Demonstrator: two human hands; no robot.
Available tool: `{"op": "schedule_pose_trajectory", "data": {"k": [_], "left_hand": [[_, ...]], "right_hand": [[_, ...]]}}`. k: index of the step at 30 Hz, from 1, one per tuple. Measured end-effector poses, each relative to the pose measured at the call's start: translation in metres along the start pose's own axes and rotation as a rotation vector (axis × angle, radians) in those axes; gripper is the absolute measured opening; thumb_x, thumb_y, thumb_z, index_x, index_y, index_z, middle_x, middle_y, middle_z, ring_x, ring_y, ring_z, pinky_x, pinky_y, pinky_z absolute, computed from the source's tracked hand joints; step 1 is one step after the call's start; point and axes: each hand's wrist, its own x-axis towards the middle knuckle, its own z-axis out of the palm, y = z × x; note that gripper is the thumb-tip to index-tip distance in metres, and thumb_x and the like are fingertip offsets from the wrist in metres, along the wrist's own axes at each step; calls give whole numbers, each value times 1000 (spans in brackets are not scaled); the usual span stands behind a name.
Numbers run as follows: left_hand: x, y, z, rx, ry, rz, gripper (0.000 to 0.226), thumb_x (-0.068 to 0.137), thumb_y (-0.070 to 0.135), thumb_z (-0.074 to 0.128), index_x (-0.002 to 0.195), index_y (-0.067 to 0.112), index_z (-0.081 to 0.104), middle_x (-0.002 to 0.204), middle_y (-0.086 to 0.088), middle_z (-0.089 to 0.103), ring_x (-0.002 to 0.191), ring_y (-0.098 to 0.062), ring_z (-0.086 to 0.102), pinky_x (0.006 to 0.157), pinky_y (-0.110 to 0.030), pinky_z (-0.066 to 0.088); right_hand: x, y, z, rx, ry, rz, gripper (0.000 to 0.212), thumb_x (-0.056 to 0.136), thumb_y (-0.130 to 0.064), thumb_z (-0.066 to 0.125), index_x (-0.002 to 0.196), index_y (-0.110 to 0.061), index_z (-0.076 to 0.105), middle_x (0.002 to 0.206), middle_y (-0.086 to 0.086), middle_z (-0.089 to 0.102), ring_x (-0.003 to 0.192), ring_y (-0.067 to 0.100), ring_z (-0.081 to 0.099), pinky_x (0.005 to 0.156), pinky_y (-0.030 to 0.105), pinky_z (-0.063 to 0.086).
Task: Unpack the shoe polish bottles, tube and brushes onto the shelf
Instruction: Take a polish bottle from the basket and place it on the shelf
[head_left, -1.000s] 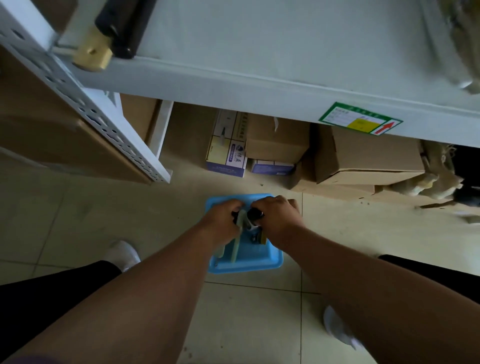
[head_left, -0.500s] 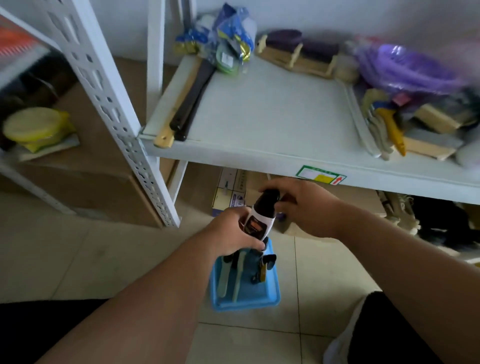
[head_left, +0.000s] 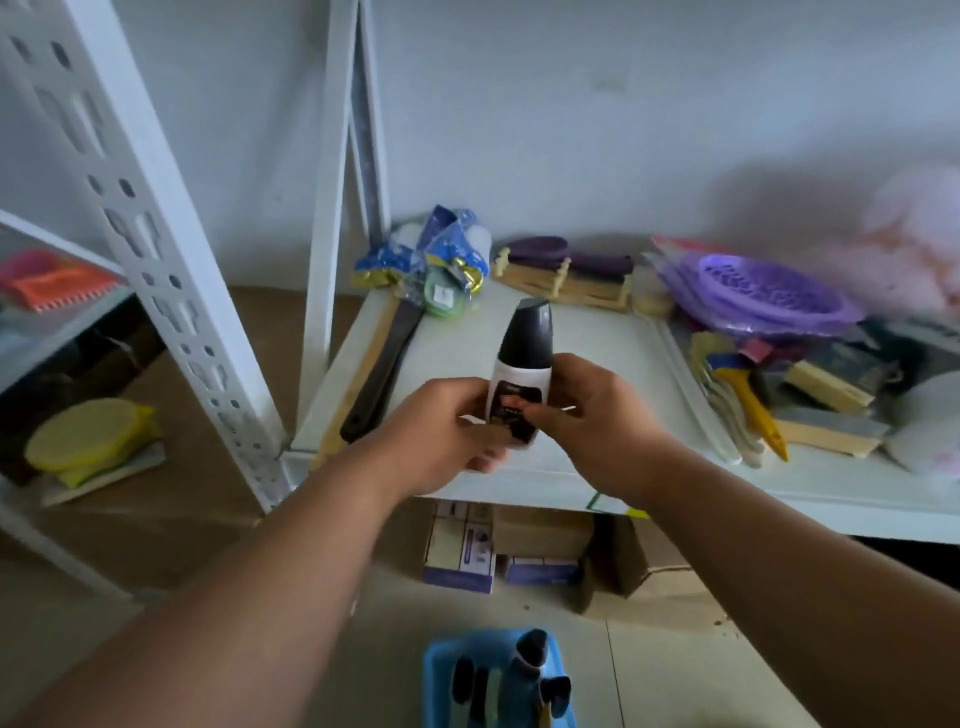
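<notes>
A shoe polish bottle (head_left: 523, 358), white with a black cap and a dark label, stands upright in the air over the front of the white shelf (head_left: 597, 338). My left hand (head_left: 441, 431) grips its lower part from the left, and my right hand (head_left: 597, 421) holds it from the right. On the floor below sits a blue basket (head_left: 434, 670) with another dark-capped bottle (head_left: 530, 649) and several dark brush handles in it; its lower part is cut off by the frame's edge.
A long black and wooden brush (head_left: 379, 374) lies at the shelf's left edge. Blue packets (head_left: 431, 260), wooden racks (head_left: 561, 280), a purple strainer (head_left: 763, 291) and scrub brushes (head_left: 779, 400) crowd the back and right. Perforated white posts (head_left: 171, 260) stand left. Cardboard boxes (head_left: 540, 551) sit underneath.
Both hands lifted the polish bottle out of the blue basket up to shelf height. My view rose from the floor to the shelf top.
</notes>
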Motion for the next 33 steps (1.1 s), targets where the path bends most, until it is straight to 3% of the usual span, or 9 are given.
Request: {"op": "schedule_pose_trajectory", "data": {"k": [3,6,10,13,17,25,33], "left_hand": [[27,-3,-18,166,109,41,19,92,31,83,106,42,80,99,14,80,69,-13,74,54,-22,55],[57,-12,-28,268,227,49,18,92,30,83,106,40,81,87,13,79,61,-1,67,53,-16,49],[88,-19,-28,135,316,5,18,96,3,75,101,20,80,85,-4,78,51,-2,68,53,-15,52],[105,-21,-26,154,365,6,18,96,1,75,96,19,78,81,0,77,52,-2,71,51,-12,52],[119,-22,-25,146,411,6,22,95,0,74,100,21,79,93,-2,79,62,-11,77,56,-22,62],[121,-28,-25,175,434,-1,25,94,4,76,100,28,78,94,4,80,64,-12,79,70,-40,69],[112,-25,-21,206,448,5,22,100,4,69,115,17,77,100,-1,79,58,-9,77,56,-18,59]], "right_hand": [[37,10,7,43,28,9,38,83,-20,75,102,-52,65,98,-21,76,90,2,73,85,38,60],[75,22,15,51,47,6,42,85,-12,74,101,-50,65,98,-17,77,93,6,73,90,41,59],[113,34,27,33,84,-9,40,86,-7,72,94,-45,66,90,-21,75,84,0,70,81,26,57],[129,39,30,-11,100,-28,43,83,-7,72,91,-49,62,90,-28,72,81,-5,68,65,8,48],[135,47,39,-34,61,16,40,79,-9,74,101,-41,65,94,-14,75,86,6,72,76,27,55],[136,52,43,-116,73,8,40,82,-16,74,116,-37,65,101,-13,74,94,10,69,84,30,53],[138,56,44,-109,78,7,34,84,-17,74,111,-37,66,101,-12,74,93,10,69,83,28,52]]}}
